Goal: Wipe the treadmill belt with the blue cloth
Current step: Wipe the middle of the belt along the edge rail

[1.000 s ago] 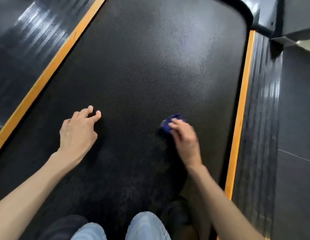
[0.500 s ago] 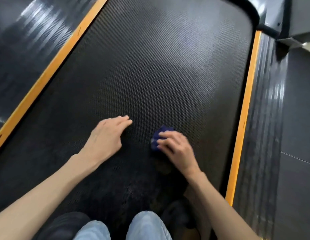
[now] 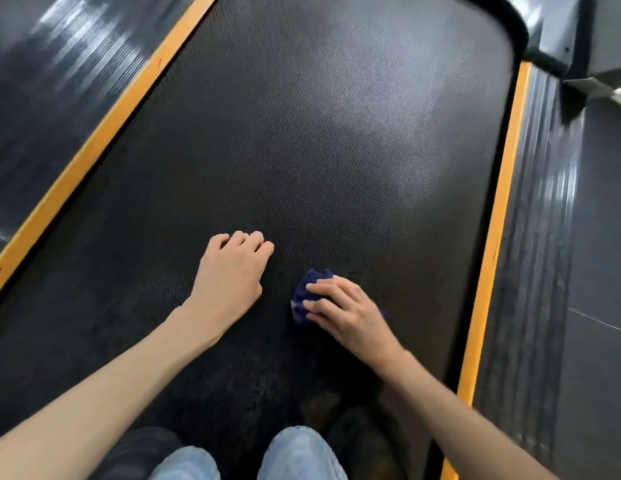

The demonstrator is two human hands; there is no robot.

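Observation:
The black textured treadmill belt (image 3: pixel 319 140) fills the middle of the view. A crumpled blue cloth (image 3: pixel 304 294) lies on it, mostly covered by my right hand (image 3: pixel 343 313), whose fingers lie over the cloth and press it onto the belt. My left hand (image 3: pixel 229 275) rests on the belt just left of the cloth, fingertips bent down onto the surface and holding nothing.
Orange strips (image 3: pixel 492 237) border the belt on both sides, with ribbed dark side rails (image 3: pixel 534 220) beyond them. The motor cover (image 3: pixel 558 32) sits at the far right corner. My knees in jeans (image 3: pixel 295 455) and dark shoes show at the bottom edge.
My right hand has slid the blue cloth leftward and nearer to me across the belt. My left hand has shifted right, closer to the cloth.

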